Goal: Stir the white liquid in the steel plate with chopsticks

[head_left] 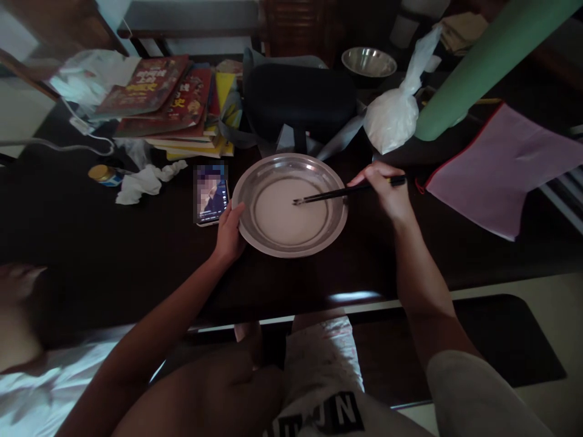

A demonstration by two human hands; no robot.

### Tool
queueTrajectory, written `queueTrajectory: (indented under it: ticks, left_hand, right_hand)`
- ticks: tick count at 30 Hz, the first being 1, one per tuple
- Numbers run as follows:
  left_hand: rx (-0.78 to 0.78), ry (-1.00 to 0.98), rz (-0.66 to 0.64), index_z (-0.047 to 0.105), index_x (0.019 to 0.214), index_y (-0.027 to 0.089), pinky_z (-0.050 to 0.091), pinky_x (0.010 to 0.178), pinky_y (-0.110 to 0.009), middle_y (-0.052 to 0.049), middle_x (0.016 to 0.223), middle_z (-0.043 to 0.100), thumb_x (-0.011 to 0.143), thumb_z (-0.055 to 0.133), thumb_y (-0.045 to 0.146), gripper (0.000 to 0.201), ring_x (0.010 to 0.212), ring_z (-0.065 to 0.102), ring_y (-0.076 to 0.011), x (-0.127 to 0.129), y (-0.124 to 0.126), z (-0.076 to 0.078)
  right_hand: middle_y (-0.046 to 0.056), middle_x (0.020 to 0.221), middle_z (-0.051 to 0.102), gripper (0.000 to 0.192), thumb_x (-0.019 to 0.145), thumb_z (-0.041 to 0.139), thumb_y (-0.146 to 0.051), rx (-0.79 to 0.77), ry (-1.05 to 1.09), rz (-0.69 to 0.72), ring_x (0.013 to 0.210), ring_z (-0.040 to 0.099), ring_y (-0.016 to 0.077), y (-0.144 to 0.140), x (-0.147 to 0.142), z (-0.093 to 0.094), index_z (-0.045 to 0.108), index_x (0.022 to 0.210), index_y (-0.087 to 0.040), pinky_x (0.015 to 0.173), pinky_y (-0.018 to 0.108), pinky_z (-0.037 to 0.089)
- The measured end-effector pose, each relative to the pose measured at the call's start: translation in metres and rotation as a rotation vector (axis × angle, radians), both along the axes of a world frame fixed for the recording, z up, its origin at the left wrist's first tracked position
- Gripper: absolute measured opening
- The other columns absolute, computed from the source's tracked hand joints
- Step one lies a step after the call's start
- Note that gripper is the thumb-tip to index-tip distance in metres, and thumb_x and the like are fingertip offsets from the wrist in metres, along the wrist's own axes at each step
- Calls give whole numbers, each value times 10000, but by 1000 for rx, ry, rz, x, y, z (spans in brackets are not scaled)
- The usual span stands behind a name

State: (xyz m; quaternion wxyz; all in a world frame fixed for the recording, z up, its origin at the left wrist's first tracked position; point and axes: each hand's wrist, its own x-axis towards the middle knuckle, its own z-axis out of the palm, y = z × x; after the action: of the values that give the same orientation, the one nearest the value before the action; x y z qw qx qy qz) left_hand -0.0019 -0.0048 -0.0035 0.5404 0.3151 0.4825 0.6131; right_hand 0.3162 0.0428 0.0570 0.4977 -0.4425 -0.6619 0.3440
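The person sits at the near edge of a dark tabletop (113, 255), both forearms reaching forward over it. The left arm comes up from the lower left, bent a little at the wrist, and the left hand (229, 233) curls against the left rim of a wide metal basin (255, 182), fingers closed on the rim and thumb lying along its lip. The basin stands on the tabletop midway between the hands, a short way in from the near edge, and holds a shallow pale liquid (286, 215).

The right arm rises from the lower right, forearm nearly straight, the wrist cocked inward. The right hand (385, 191) hovers just past the basin's right rim, fingers pinched shut around a pair of dark chopsticks (346, 193). The chopsticks slant left and slightly down across the rim, and their tips rest in the liquid near the basin's middle.

Just beside the left hand, touching or nearly touching the basin's left rim, a phone (210, 193) lies flat with its screen lit. Farther left lie a crumpled white tissue (146, 181) and a small jar with a yellow lid (104, 174). Toward the far edge sits a stack of books (168, 103), a dark cushion-like object (298, 100), a knotted white plastic bag (394, 115), and a smaller steel bowl (368, 62). A pink cloth (496, 167) lies toward the right edge, well apart from the right hand.
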Motion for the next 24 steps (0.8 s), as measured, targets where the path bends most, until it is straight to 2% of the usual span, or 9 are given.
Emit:
queueTrajectory:
  ticks: [1,3,7,9,12,15,18,20,24]
  left_hand:
    - [3,-5,1,665,975,205,573,803,-331,-36,915,734,805,746,416,282,1023,705,-263,0,0,-1]
    - [6,-12,-7,667,983,207,575,810,-335,-39,922,734,795,750,432,305,1028,706,-265,0,0,-3]
    - [6,8,-4,674,987,213,581,784,-335,-49,952,745,785,746,439,312,1013,709,-273,0,0,-2]
    - [9,18,0,681,982,213,576,758,-321,-54,964,747,782,742,432,303,994,709,-266,0,0,-1]
    - [12,12,6,681,937,210,565,723,-308,-57,936,743,768,750,435,290,957,712,-258,1,0,0]
    - [6,13,15,678,947,216,562,726,-308,-47,916,740,758,760,438,302,962,712,-258,1,0,-1]
    - [9,16,9,674,958,218,566,742,-314,-48,934,739,775,744,433,291,983,708,-259,1,1,-1]
    - [8,12,1,670,957,213,570,756,-320,-57,939,736,779,738,433,292,991,708,-263,0,1,-2]
    - [4,1,-5,662,958,207,575,793,-337,-66,936,733,767,750,442,315,989,715,-266,0,1,-1]
  right_hand:
    - [5,704,755,410,904,594,-592,-8,35,-21,703,717,169,0,1,0,765,744,-256,748,347,570]
    - [2,672,743,418,913,585,-585,-30,52,25,675,715,165,0,0,-1,762,737,-250,721,338,568]
    - [7,786,781,377,897,619,-572,-18,-82,179,798,727,167,-2,-6,1,787,770,-260,784,329,562]
    - [6,800,784,369,893,622,-576,2,-86,131,818,727,173,-1,-5,2,789,781,-267,801,339,564]
    - [3,729,761,380,901,611,-574,3,7,3,736,721,175,0,0,2,771,745,-266,769,357,571]
    - [1,701,748,399,903,598,-589,-35,19,60,703,720,177,-1,0,1,765,733,-268,747,364,573]
    - [6,773,771,397,889,605,-610,-25,-81,157,797,730,181,-1,-3,1,784,772,-275,798,359,568]
    - [6,784,774,395,880,612,-616,0,-94,121,825,730,182,-1,-3,3,786,780,-276,820,355,563]
    - [1,694,743,413,893,601,-604,-10,13,5,713,719,174,-1,0,3,765,725,-264,754,349,564]
